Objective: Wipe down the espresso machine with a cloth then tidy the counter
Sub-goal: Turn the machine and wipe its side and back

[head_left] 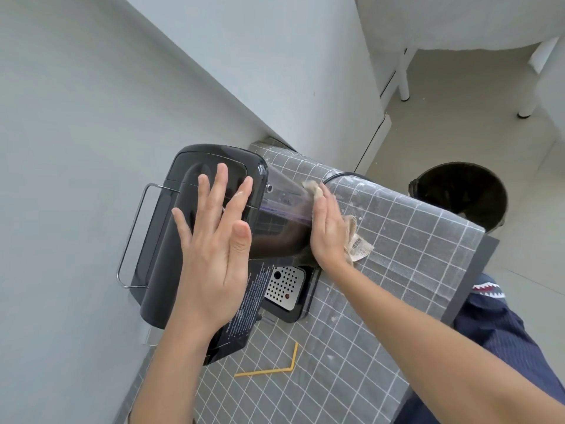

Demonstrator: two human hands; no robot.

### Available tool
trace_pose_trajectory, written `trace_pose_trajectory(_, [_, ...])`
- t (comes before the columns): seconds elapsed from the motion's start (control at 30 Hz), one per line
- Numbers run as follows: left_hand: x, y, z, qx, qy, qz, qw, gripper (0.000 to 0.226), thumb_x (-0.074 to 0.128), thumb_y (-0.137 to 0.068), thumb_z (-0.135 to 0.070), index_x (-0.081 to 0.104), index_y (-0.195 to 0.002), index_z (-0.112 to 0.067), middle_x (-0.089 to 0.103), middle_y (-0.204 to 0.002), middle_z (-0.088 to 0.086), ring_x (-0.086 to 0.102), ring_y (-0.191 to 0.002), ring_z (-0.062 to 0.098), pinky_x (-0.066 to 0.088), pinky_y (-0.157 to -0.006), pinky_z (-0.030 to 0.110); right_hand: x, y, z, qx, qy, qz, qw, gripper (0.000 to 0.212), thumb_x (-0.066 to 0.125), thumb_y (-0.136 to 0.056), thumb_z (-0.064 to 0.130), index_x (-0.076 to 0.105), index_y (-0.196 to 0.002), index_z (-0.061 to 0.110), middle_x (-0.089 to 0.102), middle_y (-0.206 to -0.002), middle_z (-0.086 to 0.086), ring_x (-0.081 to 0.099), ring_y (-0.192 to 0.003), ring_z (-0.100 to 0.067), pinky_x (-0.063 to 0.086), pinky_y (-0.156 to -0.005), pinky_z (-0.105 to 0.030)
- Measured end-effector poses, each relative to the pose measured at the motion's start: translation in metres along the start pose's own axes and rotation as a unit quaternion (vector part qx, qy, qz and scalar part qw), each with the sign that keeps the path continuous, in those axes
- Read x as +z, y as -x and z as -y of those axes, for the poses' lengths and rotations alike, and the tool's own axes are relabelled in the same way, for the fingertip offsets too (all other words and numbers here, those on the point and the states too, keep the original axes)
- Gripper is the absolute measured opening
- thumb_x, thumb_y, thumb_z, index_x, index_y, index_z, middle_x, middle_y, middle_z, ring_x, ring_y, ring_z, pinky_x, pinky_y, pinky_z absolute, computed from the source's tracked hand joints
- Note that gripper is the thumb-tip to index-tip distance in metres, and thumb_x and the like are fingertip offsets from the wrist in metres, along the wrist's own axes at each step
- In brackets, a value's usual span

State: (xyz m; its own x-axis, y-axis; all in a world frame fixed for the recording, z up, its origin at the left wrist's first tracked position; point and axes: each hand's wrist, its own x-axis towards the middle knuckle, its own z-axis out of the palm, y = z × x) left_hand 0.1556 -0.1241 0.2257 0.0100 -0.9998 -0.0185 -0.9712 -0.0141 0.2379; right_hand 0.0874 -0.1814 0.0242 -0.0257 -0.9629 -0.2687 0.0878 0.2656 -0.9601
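A black espresso machine [171,240] stands at the left of a counter, against the wall. My left hand [214,243] lies flat on its top, fingers spread, holding nothing. My right hand [328,231] presses a beige cloth [357,244] flat against the machine's right side, beside the clear water tank [281,194]. Part of the cloth sticks out under and past the palm. The perforated metal drip tray [282,287] shows below the hands.
The counter carries a grey checked tablecloth [397,270]. A bent yellow straw [275,367] lies on it near the front. A black bin [461,191] stands on the floor beyond the counter's right edge. White table legs [403,78] stand further back.
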Motion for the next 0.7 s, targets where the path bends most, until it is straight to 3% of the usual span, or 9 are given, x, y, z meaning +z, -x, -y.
trace_pose_trajectory(0.07, [0.000,0.000,0.000,0.001,0.000,0.000,1.000,0.061,0.004,-0.099,-0.055,0.025,-0.151,-0.033,0.002,-0.163,-0.017,-0.010,-0.149,0.005,-0.015,-0.116,0.051,-0.002,0.014,-0.006,0.077,-0.022,-0.022,0.997,0.045,0.024,-0.107,0.038,0.036,-0.149,0.028,0.037,-0.155,0.010,0.026,-0.146,-0.007,0.006,-0.115,-0.014])
trace_pose_trajectory(0.13, [0.000,0.000,0.000,0.002,0.001,-0.002,1.000,0.060,0.004,-0.099,-0.055,0.025,-0.151,-0.033,0.002,-0.163,-0.017,-0.010,-0.150,0.005,-0.014,-0.116,0.051,0.004,0.039,0.004,0.077,-0.055,-0.030,0.995,0.049,0.025,-0.107,0.037,0.028,-0.153,0.022,0.029,-0.160,0.007,0.017,-0.150,-0.009,0.009,-0.123,-0.027])
trace_pose_trajectory(0.17, [0.000,0.000,0.000,0.002,0.001,-0.002,1.000,0.060,0.004,-0.099,-0.055,0.025,-0.151,-0.033,0.002,-0.163,-0.017,-0.009,-0.150,0.006,-0.014,-0.116,0.051,0.008,0.051,0.016,0.037,-0.062,-0.029,0.997,0.049,0.026,-0.106,0.035,0.027,-0.154,0.021,0.026,-0.161,0.006,0.014,-0.151,-0.009,0.010,-0.124,-0.033])
trace_pose_trajectory(0.27, [0.000,-0.001,0.001,0.001,-0.001,0.000,1.000,0.059,0.006,-0.100,-0.054,0.025,-0.151,-0.034,0.003,-0.163,-0.017,-0.008,-0.150,0.007,-0.013,-0.115,0.051,0.016,0.047,0.061,-0.126,-0.087,-0.014,0.988,0.045,0.030,-0.106,0.028,0.037,-0.149,0.018,0.034,-0.157,0.008,0.022,-0.149,-0.009,0.016,-0.122,-0.025])
trace_pose_trajectory(0.37, [-0.001,-0.001,0.000,-0.004,-0.011,0.005,1.000,0.057,0.006,-0.100,-0.052,0.024,-0.151,-0.034,0.002,-0.163,-0.017,-0.009,-0.150,0.007,-0.013,-0.115,0.051,0.009,-0.003,0.090,-0.153,-0.075,0.010,0.985,0.037,0.035,-0.103,0.025,0.061,-0.128,0.016,0.067,-0.122,0.006,0.060,-0.115,-0.008,0.046,-0.099,-0.025])
trace_pose_trajectory(0.47, [-0.002,-0.001,-0.002,-0.010,-0.020,0.009,1.000,0.055,0.007,-0.101,-0.052,0.023,-0.151,-0.035,0.002,-0.163,-0.017,-0.009,-0.150,0.008,-0.013,-0.115,0.051,-0.009,-0.034,0.067,-0.054,-0.020,0.075,0.996,0.036,0.035,-0.104,0.021,0.070,-0.112,0.016,0.072,-0.097,-0.001,0.065,-0.090,-0.017,0.052,-0.082,-0.043])
trace_pose_trajectory(0.53, [-0.002,-0.001,-0.004,-0.018,-0.027,0.013,0.999,0.053,0.009,-0.101,-0.051,0.022,-0.150,-0.036,0.002,-0.163,-0.016,-0.008,-0.151,0.009,-0.012,-0.116,0.051,-0.018,-0.025,0.042,0.013,-0.009,0.071,0.997,0.035,0.035,-0.105,0.018,0.066,-0.122,0.015,0.070,-0.111,-0.003,0.062,-0.104,-0.017,0.048,-0.095,-0.047])
trace_pose_trajectory(0.6, [-0.002,-0.002,-0.004,-0.022,-0.037,0.014,0.999,0.052,0.010,-0.101,-0.049,0.022,-0.150,-0.035,0.003,-0.163,-0.015,-0.007,-0.151,0.011,-0.012,-0.116,0.051,-0.021,-0.002,0.030,0.032,-0.030,0.052,0.998,0.037,0.036,-0.106,0.020,0.055,-0.137,0.016,0.060,-0.135,0.001,0.051,-0.126,-0.008,0.038,-0.111,-0.040])
trace_pose_trajectory(0.7, [-0.002,-0.002,-0.005,-0.029,-0.052,0.015,0.998,0.052,0.011,-0.102,-0.048,0.023,-0.151,-0.033,0.005,-0.163,-0.013,-0.004,-0.152,0.014,-0.014,-0.118,0.045,-0.011,0.027,0.048,-0.055,-0.063,0.051,0.995,0.042,0.036,-0.105,0.023,0.044,-0.146,0.018,0.045,-0.151,0.004,0.035,-0.142,-0.004,0.026,-0.119,-0.027])
